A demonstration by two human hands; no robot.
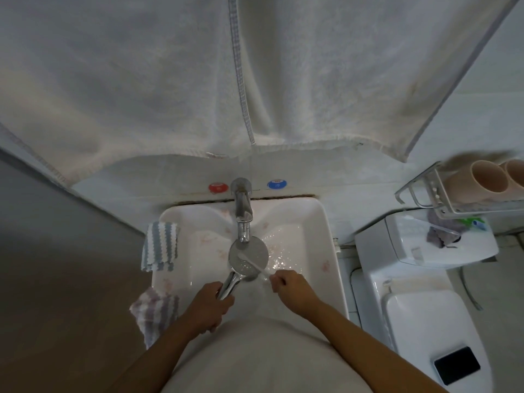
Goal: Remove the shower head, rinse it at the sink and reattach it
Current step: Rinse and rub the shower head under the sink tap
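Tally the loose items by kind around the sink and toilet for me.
Shower head: 1
Toothbrush: 1
Striped cloths: 2
Grey cloth: 1
Pink cups: 2
Phone: 1
Total: 8

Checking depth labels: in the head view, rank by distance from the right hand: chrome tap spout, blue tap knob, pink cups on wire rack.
From the right hand:
1. Chrome tap spout, ahead, over the basin.
2. Blue tap knob, on the back wall.
3. Pink cups, far right on the rack.
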